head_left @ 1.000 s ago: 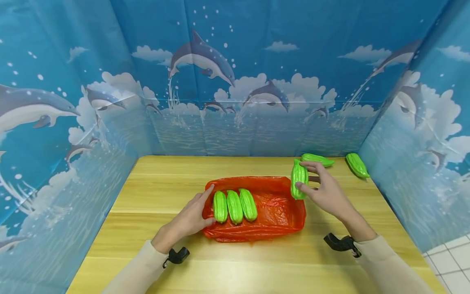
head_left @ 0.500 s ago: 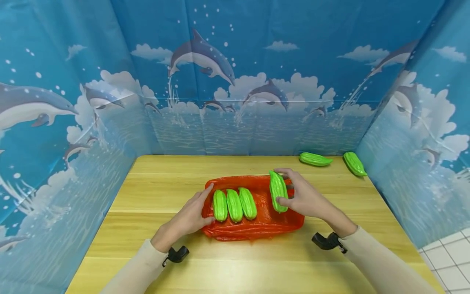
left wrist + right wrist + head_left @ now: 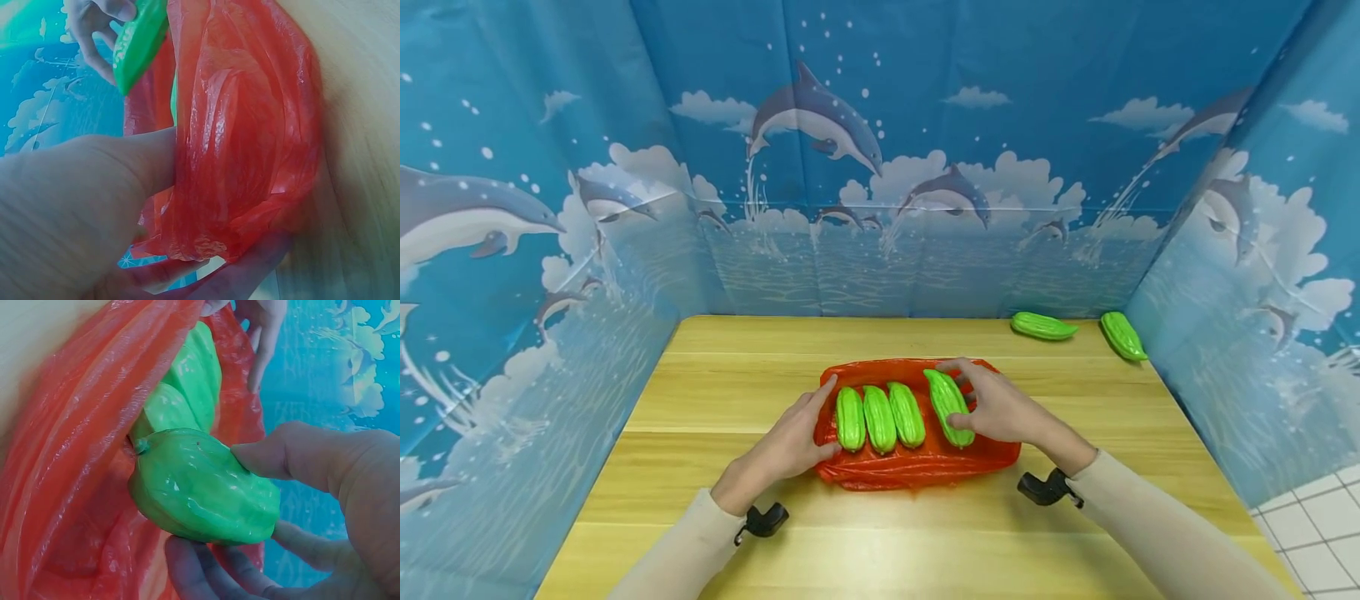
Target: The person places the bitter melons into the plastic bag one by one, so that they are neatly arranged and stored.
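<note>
In the head view, my right hand (image 3: 996,407) holds a bright green, ridged bitter melon (image 3: 949,408) over the right half of an opened red plastic bag (image 3: 917,477). The right wrist view shows the thumb on one side of this melon (image 3: 203,484) and the fingers on the other. Three more bitter melons (image 3: 880,421) lie side by side in the bag's left half. At the bag's left end, my left hand (image 3: 786,437) grips the side. Its thumb goes inside the rim (image 3: 175,150) and its fingers lie outside, partly hidden by the red plastic.
Two further bitter melons lie at the back right of the wooden table (image 3: 730,367): one melon (image 3: 1043,326) along the back edge, another melon (image 3: 1123,336) near the right corner. Blue dolphin-printed sheets (image 3: 880,250) stand at the back and both sides.
My right hand has carried the bitter melon leftward and down, from beyond the bag's right end to over its right half, close to the three melons. My left hand stays in place.
</note>
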Available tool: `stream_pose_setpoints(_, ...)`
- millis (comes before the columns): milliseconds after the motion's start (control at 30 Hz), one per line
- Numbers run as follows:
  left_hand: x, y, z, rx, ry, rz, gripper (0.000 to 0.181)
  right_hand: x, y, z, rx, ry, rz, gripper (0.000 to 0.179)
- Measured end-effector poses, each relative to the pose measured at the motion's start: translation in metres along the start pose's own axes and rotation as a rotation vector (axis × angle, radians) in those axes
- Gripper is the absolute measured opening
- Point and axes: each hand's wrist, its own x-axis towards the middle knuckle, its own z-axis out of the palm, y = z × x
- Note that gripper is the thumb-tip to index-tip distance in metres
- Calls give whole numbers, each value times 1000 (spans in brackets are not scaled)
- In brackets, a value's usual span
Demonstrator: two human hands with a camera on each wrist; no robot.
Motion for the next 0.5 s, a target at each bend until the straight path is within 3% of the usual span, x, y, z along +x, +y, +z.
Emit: stream_pose_setpoints(500,2,-3,2,11,12,12,114,16,3,20,-36,-25,112,81)
